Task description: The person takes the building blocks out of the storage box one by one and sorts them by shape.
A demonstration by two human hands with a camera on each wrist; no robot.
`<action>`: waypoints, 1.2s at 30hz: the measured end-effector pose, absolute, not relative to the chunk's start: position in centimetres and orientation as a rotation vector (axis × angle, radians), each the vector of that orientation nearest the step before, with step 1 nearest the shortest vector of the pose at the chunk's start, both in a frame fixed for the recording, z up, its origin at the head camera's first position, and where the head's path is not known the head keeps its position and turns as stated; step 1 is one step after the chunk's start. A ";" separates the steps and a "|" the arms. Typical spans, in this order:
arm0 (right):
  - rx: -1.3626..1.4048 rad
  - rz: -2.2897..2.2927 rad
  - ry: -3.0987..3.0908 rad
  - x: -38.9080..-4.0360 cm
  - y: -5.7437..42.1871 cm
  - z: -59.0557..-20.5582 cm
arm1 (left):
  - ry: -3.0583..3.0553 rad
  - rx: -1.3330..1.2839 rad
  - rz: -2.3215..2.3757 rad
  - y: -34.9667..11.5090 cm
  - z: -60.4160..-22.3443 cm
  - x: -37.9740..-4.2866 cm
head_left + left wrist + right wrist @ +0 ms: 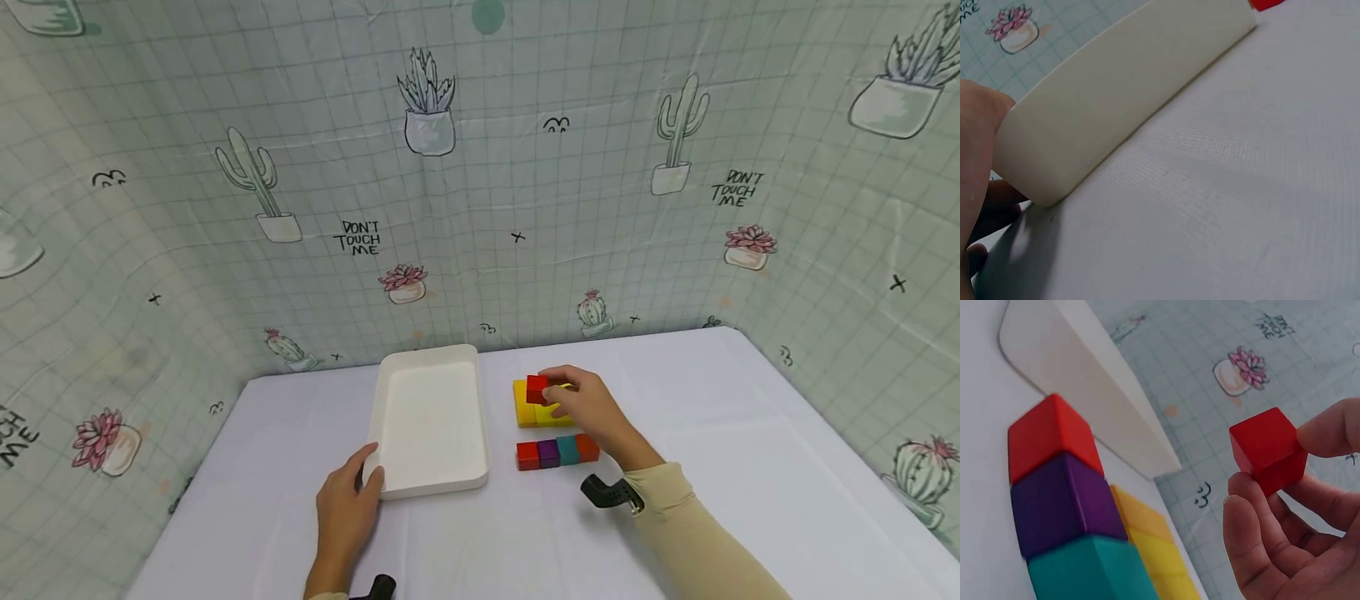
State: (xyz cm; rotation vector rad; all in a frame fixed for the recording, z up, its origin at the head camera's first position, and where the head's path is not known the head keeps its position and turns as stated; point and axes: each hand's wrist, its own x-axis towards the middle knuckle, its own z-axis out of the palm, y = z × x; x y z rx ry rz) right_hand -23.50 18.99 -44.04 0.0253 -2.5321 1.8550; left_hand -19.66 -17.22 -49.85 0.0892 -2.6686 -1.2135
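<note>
My right hand (pixel 591 408) pinches a red cube (pixel 1269 450) between thumb and fingertips, raised above a group of yellow blocks (pixel 525 408). Closer to me lies a row of blocks: a red cube (pixel 528 456), a purple cube (pixel 550 453), a teal cube (pixel 567 450) and an orange-red block (pixel 587 447), the last partly behind the right hand. At the near left corner of a shallow white tray (pixel 431 425), my left hand (pixel 347 508) grips the wall, thumb in front and fingers along the side. Nothing lies inside the tray.
A white cloth (pixel 247 492) covers the table. Behind it and at both sides hangs a grid-patterned curtain (pixel 480 200) printed with potted plants. The tray stands left of the blocks, with a narrow gap between them.
</note>
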 end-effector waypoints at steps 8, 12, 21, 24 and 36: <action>-0.010 1.823 -2.593 -22.6 21.4 -44.5 | -2.652 0.086 -1.196 -17.2 -50.1 -19.8; 0.009 1.817 -2.597 -22.2 22.2 -44.8 | -2.660 0.090 -1.186 -17.2 -50.0 -19.7; 0.041 1.809 -2.614 -21.7 23.7 -45.3 | -2.659 0.095 -1.179 -17.2 -50.1 -20.0; 0.028 1.803 -2.623 -21.3 24.3 -45.4 | -2.656 0.087 -1.175 -17.2 -50.0 -20.1; 0.162 1.860 -2.691 -20.6 28.5 -46.5 | -2.652 0.083 -1.166 -17.3 -50.1 -19.9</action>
